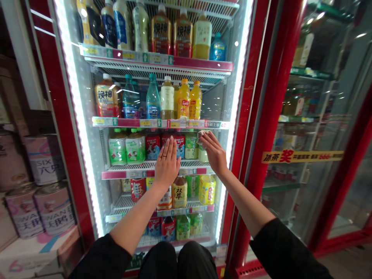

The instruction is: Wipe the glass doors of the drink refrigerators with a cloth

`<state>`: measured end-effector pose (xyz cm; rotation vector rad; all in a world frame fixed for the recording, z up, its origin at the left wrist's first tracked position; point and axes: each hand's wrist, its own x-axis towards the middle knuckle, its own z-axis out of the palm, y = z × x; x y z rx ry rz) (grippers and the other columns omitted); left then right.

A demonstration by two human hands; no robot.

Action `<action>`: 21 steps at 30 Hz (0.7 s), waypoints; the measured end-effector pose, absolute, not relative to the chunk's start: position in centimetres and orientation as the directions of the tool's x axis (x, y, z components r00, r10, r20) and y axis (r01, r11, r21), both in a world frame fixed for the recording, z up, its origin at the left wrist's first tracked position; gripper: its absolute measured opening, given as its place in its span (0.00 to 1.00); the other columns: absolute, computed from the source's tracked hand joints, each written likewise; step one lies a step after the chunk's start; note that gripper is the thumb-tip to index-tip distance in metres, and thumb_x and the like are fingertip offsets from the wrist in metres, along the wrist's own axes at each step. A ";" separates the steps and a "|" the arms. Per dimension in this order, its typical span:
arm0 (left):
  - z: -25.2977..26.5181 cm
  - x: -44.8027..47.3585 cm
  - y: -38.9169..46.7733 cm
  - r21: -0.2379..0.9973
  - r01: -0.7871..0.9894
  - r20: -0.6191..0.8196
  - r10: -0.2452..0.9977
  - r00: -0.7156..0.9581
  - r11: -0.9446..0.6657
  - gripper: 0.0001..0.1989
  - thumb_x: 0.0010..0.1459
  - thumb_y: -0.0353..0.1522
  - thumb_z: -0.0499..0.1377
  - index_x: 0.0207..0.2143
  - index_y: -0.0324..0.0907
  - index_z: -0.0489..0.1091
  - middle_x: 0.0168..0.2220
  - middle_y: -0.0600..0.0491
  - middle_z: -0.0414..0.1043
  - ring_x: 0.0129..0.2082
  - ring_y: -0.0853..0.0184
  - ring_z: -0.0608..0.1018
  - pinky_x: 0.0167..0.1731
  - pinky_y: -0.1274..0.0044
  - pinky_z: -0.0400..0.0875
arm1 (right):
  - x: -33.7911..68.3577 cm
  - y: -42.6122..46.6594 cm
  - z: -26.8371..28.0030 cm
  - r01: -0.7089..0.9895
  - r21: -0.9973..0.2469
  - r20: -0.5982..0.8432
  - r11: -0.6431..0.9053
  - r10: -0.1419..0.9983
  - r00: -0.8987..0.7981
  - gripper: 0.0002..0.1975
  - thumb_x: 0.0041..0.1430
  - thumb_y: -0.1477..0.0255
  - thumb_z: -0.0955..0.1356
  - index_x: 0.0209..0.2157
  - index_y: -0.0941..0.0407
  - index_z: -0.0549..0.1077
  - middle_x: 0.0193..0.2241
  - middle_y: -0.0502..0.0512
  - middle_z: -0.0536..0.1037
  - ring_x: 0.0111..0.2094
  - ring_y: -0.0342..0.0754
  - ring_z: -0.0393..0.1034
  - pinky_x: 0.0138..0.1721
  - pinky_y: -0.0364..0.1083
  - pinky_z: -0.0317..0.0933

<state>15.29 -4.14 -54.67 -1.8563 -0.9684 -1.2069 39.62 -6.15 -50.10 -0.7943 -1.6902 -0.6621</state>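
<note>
In front of me stands a glass-fronted drinks cooler with a red frame (pixel 250 69). My left hand (pixel 167 161) lies flat against the glass door near its middle, fingers stretched out and a ring on one of them. To its right, my right hand (pixel 214 152) presses a crumpled white cloth or tissue (pixel 203 135) to the glass, fingers bent over it. Behind the glass at hand height are green-labelled bottles (pixel 135 146) and red-and-blue packs (pixel 152 145). My right hand partly hides a pale green bottle there.
Shelves above hold brown bottles (pixel 161 33) and orange juice bottles (pixel 184 100). Pink-and-white cans (pixel 55 209) are stacked on a box (pixel 43 252) at the left. Another red-framed cooler, with a yellow strip (pixel 302 156), stands on the right. My knees (pixel 177 259) are close to the door.
</note>
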 end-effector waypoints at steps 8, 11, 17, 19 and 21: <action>-54.3 18.3 -4.2 -0.250 0.818 0.897 0.194 0.397 -0.518 0.45 0.77 0.34 0.51 0.80 0.40 0.20 0.82 0.47 0.40 0.82 0.61 0.53 0.80 0.66 0.54 | 38.3 -6.2 -50.3 0.779 0.052 0.950 0.624 0.209 -0.231 0.30 0.76 0.80 0.61 0.71 0.40 0.72 0.70 0.42 0.75 0.76 0.53 0.60 0.76 0.61 0.66; -54.2 19.2 -4.1 -0.249 0.814 0.898 0.189 0.397 -0.525 0.44 0.78 0.35 0.49 0.80 0.39 0.19 0.82 0.47 0.41 0.82 0.62 0.51 0.81 0.66 0.53 | 40.2 -7.3 -51.8 0.766 0.080 0.933 0.638 0.222 -0.282 0.26 0.78 0.78 0.61 0.68 0.44 0.76 0.68 0.46 0.77 0.75 0.55 0.63 0.75 0.60 0.68; -54.7 19.8 -3.4 -0.245 0.807 0.898 0.187 0.397 -0.537 0.46 0.77 0.35 0.52 0.80 0.38 0.20 0.82 0.46 0.39 0.82 0.63 0.49 0.82 0.66 0.51 | 41.4 -6.6 -51.1 0.823 -0.010 0.979 0.568 0.173 -0.108 0.24 0.78 0.76 0.63 0.67 0.44 0.78 0.67 0.47 0.79 0.74 0.59 0.66 0.75 0.61 0.68; -54.8 19.9 -3.2 -0.230 0.803 0.902 0.190 0.388 -0.550 0.47 0.76 0.33 0.52 0.80 0.38 0.19 0.82 0.46 0.38 0.82 0.62 0.49 0.82 0.65 0.50 | 40.5 -5.7 -50.0 0.835 -0.028 0.988 0.550 0.142 -0.060 0.25 0.77 0.75 0.63 0.67 0.43 0.77 0.67 0.45 0.79 0.75 0.57 0.65 0.75 0.63 0.68; -54.9 20.1 -3.2 -0.212 0.798 0.904 0.197 0.379 -0.564 0.46 0.75 0.32 0.51 0.79 0.39 0.19 0.82 0.47 0.38 0.82 0.63 0.47 0.82 0.65 0.50 | 39.5 -5.0 -49.3 0.837 -0.026 0.992 0.546 0.119 -0.046 0.26 0.77 0.76 0.62 0.69 0.43 0.75 0.68 0.46 0.77 0.76 0.56 0.62 0.75 0.65 0.66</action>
